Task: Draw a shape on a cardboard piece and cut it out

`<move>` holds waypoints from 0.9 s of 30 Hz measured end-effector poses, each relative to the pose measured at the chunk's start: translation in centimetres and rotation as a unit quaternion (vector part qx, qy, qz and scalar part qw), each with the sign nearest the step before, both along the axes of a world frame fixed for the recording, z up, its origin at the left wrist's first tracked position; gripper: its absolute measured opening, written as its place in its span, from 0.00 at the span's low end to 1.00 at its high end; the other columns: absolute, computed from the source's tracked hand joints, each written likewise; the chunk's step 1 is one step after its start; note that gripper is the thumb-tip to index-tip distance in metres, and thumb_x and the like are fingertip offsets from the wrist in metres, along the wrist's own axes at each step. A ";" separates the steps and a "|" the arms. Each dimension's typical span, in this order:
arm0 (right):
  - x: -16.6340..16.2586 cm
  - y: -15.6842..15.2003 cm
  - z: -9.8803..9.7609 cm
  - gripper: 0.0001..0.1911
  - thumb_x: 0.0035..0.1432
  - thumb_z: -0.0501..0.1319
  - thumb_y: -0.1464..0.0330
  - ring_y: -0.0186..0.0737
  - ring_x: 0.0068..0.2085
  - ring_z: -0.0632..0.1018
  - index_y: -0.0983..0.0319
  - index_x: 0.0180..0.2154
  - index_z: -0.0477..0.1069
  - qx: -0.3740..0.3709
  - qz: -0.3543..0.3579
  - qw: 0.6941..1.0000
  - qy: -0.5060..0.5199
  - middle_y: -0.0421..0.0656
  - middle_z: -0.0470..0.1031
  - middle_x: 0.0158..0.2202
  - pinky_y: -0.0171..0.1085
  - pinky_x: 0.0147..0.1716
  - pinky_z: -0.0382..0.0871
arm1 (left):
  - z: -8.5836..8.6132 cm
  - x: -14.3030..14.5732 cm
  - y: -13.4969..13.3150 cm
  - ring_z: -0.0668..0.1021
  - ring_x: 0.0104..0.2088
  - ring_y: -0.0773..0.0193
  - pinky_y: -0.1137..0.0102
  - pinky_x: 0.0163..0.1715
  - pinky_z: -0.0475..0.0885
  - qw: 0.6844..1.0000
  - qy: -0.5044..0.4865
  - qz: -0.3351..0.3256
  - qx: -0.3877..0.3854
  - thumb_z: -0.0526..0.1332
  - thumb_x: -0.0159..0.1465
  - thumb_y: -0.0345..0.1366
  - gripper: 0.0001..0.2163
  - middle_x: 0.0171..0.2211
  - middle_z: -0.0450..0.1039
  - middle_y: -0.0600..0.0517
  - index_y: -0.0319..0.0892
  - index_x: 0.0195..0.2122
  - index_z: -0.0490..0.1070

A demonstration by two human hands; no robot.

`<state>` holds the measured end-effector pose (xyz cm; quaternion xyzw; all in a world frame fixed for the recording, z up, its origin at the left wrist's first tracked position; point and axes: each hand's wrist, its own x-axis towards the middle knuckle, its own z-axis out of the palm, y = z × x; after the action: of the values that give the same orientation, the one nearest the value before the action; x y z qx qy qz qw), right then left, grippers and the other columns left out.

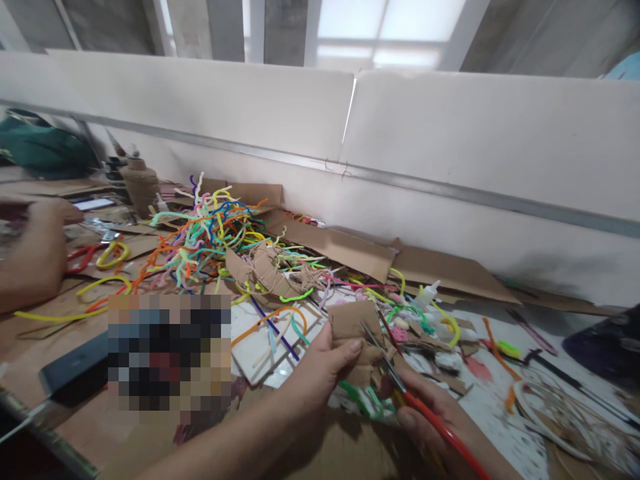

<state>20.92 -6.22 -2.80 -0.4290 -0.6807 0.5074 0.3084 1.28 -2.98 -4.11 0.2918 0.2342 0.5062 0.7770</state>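
In the head view my left hand (333, 363) pinches a small piece of brown cardboard (353, 320) between thumb and fingers. My right hand (430, 407) is closed around a slim red-handled tool (440, 423) with a narrow metal front part. The tip of this tool lies across the face of the cardboard; whether it is a brush or a blade I cannot tell. Beneath my hands is a larger brown cardboard sheet (350, 447). Behind the held piece, a curved cardboard shape (270, 270) wrapped with string rests on the clutter.
Many coloured pipe cleaners (205, 233) are heaped at centre left. A glue bottle (427, 293) stands beyond my right hand, and loose cord (565, 420) lies at right. A black box (75, 367) with a cable sits at left. Another person's arm (37, 247) reaches in. A white partition (225, 107) stands behind.
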 end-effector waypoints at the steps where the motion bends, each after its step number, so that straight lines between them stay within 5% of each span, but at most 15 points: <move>1: 0.0 0.0 -0.1 0.34 0.62 0.64 0.40 0.61 0.52 0.84 0.54 0.60 0.79 -0.004 -0.003 1.000 0.005 0.49 0.84 0.56 0.50 0.54 0.78 | -0.1 0.0 0.0 0.85 0.41 0.56 0.67 0.41 0.77 1.000 -0.005 -0.001 0.002 0.72 0.62 0.35 0.22 0.46 0.84 0.44 0.43 0.57 0.73; 10: -0.5 -0.4 -0.8 0.29 0.62 0.67 0.45 0.60 0.55 0.83 0.53 0.57 0.80 -0.047 -0.011 0.996 0.079 0.47 0.85 0.56 0.50 0.57 0.76 | -0.8 0.0 0.4 0.85 0.42 0.55 0.64 0.45 0.78 1.000 -0.009 0.004 0.016 0.73 0.62 0.36 0.22 0.47 0.83 0.44 0.43 0.57 0.73; 18: 0.2 -0.5 -2.5 0.27 0.66 0.64 0.47 0.59 0.50 0.84 0.55 0.59 0.78 0.001 -0.041 0.999 0.028 0.47 0.85 0.55 0.49 0.52 0.77 | -0.6 -0.2 0.6 0.85 0.44 0.54 0.63 0.47 0.78 1.000 -0.005 -0.002 0.022 0.71 0.63 0.36 0.22 0.49 0.82 0.42 0.43 0.58 0.73; 27: 0.6 0.2 -0.1 0.33 0.64 0.62 0.43 0.58 0.50 0.83 0.56 0.61 0.77 0.044 -0.018 0.997 -0.068 0.50 0.83 0.56 0.50 0.56 0.76 | -0.2 0.1 -0.1 0.84 0.46 0.53 0.64 0.48 0.77 0.999 0.002 -0.043 0.013 0.75 0.58 0.35 0.24 0.52 0.81 0.41 0.42 0.56 0.75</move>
<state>21.53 -6.05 -2.91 -0.4602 -0.7141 0.4410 0.2894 1.36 -3.13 -4.28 0.3130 0.2167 0.4743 0.7938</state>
